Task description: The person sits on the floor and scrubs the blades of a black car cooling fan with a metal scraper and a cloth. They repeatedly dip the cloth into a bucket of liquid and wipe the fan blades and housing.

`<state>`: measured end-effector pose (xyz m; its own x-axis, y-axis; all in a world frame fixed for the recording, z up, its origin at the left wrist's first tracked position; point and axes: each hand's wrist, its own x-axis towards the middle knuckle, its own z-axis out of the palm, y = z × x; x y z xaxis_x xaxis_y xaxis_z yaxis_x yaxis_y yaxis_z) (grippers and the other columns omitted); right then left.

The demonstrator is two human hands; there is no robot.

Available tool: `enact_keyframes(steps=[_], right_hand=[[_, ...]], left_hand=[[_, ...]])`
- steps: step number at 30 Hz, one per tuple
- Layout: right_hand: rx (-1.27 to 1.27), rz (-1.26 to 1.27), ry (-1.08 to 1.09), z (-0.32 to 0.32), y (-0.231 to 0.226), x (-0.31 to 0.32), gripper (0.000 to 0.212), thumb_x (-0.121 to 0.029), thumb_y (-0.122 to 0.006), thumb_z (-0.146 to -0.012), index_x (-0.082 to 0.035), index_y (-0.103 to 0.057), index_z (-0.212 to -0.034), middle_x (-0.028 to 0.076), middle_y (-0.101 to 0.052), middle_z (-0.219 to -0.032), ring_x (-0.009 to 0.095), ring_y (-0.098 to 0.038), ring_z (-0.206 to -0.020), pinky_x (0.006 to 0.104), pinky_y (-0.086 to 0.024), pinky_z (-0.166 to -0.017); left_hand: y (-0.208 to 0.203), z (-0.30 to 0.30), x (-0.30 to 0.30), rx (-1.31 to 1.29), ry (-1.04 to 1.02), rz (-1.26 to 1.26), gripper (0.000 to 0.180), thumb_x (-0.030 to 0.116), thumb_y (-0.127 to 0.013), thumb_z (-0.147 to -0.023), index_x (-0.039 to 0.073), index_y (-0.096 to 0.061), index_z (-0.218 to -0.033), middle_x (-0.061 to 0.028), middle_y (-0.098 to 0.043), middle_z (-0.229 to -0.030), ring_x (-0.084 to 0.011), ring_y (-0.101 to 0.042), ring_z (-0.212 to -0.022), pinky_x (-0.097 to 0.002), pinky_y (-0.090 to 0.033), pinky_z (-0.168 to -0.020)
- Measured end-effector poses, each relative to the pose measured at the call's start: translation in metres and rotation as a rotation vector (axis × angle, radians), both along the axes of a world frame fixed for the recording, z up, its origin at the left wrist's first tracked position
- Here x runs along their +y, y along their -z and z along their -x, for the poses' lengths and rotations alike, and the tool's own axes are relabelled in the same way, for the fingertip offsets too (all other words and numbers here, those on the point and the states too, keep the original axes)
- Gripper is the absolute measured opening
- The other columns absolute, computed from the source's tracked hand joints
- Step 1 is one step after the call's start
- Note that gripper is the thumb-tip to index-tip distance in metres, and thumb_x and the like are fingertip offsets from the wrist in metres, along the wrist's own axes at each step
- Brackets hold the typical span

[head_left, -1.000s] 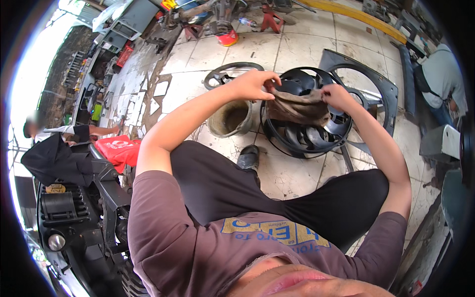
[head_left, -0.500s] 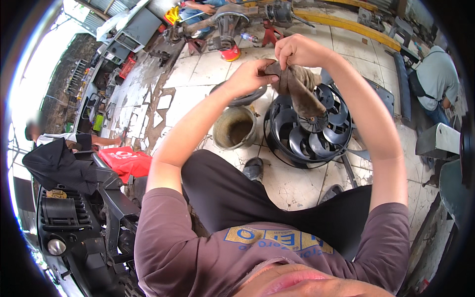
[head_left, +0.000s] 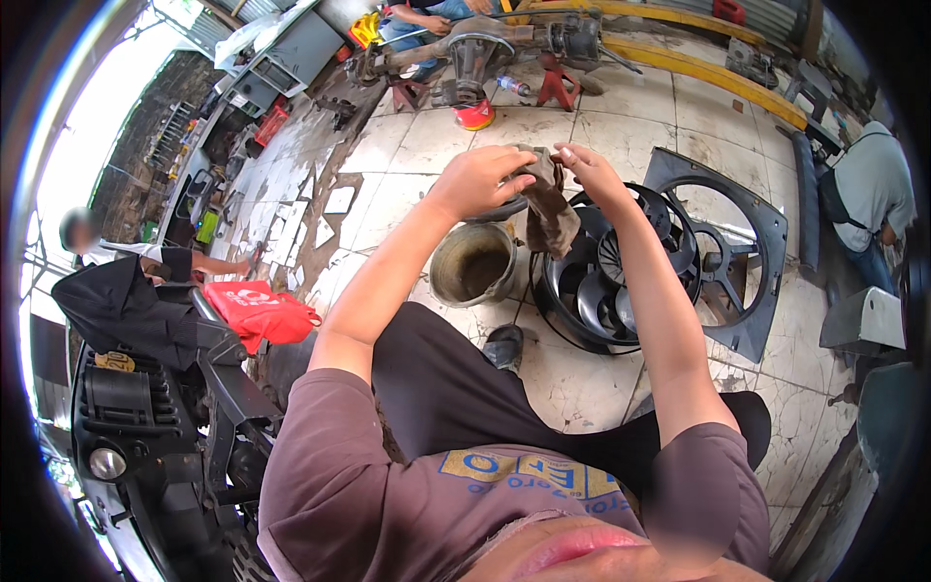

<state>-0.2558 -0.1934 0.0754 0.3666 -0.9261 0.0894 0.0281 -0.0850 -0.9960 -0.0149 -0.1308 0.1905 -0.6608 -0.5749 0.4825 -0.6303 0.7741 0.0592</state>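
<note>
A limp, dirty grey-brown rag (head_left: 553, 218) hangs in front of me, above the gap between a bucket and a black radiator fan. My left hand (head_left: 482, 181) grips its upper edge between thumb and fingers. Beside the rag's top right is my right hand (head_left: 594, 179), fingers stretched out and apart from one another; whether a fingertip touches the cloth is hard to see. Below the right forearm sits the fan (head_left: 592, 306), its curved blades inside a round ring. The grey bucket (head_left: 452, 254) on the left has a murky brownish bottom.
A flat black fan shroud (head_left: 769, 247) lies right of the fan. Farther off, an axle (head_left: 470, 53) rests on red stands (head_left: 558, 87). A black vehicle front (head_left: 121, 417) with a red bag (head_left: 260, 312) is at left. Co-workers (head_left: 866, 184) are at the edges.
The rag has shifted left and down, off the fan's hub. My right hand's pinch has loosened and its fingers have straightened. The view has swung, so more of the shroud shows.
</note>
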Motion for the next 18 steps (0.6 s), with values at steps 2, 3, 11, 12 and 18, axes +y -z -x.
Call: enact_keyframes(steps=[2, 3, 11, 12, 18], right_hand=[[0.01, 0.022, 0.098, -0.001, -0.001, -0.006, 0.056, -0.044, -0.061, -0.111, -0.003, -0.063, -0.148, 0.012, -0.071, -0.139, 0.022, -0.062, -0.129, 0.0362, -0.045, -0.111], [0.037, 0.051, 0.133, -0.002, -0.004, -0.01, 0.055, -0.044, -0.061, -0.11, -0.002, -0.064, -0.147, 0.012, -0.071, -0.138, 0.022, -0.062, -0.129, 0.0365, -0.045, -0.111], [-0.03, -0.154, 0.091, -0.013, -0.016, -0.009, 0.056, -0.045, -0.063, -0.109, 0.002, -0.069, -0.138, 0.014, -0.073, -0.134, 0.022, -0.064, -0.127, 0.0374, -0.048, -0.108], [-0.053, -0.193, 0.012, -0.015, -0.02, -0.004, 0.055, -0.045, -0.064, -0.109, 0.001, -0.07, -0.138, 0.013, -0.073, -0.133, 0.021, -0.064, -0.125, 0.0366, -0.048, -0.107], [-0.24, -0.109, -0.155, -0.017, -0.008, -0.015, 0.041, -0.027, -0.076, -0.103, 0.001, -0.073, -0.134, 0.003, -0.078, -0.12, 0.01, -0.067, -0.104, 0.0268, -0.052, -0.093]], left_hand=[[-0.004, -0.01, -0.004, -0.034, -0.02, 0.045, 0.034, 0.036, -0.078, -0.095, 0.011, -0.074, -0.119, -0.009, -0.077, -0.105, -0.0317, -0.073, -0.094, -0.0401, -0.059, -0.08], [-0.004, -0.016, -0.007, -0.051, -0.04, 0.057, 0.034, 0.036, -0.078, -0.094, 0.011, -0.074, -0.117, -0.0082, -0.077, -0.105, -0.0307, -0.073, -0.093, -0.0395, -0.059, -0.079], [-0.014, -0.027, -0.005, -0.049, 0.2, 0.062, 0.034, 0.028, -0.089, -0.086, 0.01, -0.079, -0.113, -0.0114, -0.076, -0.106, -0.0337, -0.074, -0.098, -0.0406, -0.06, -0.086], [-0.012, -0.029, -0.005, -0.056, 0.217, 0.04, 0.034, 0.028, -0.089, -0.086, 0.01, -0.079, -0.113, -0.012, -0.076, -0.107, -0.0336, -0.074, -0.098, -0.0407, -0.06, -0.087], [-0.007, -0.019, -0.017, -0.073, 0.286, 0.011, 0.031, 0.025, -0.089, -0.086, 0.009, -0.08, -0.111, -0.012, -0.076, -0.11, -0.033, -0.074, -0.099, -0.0411, -0.06, -0.089]])
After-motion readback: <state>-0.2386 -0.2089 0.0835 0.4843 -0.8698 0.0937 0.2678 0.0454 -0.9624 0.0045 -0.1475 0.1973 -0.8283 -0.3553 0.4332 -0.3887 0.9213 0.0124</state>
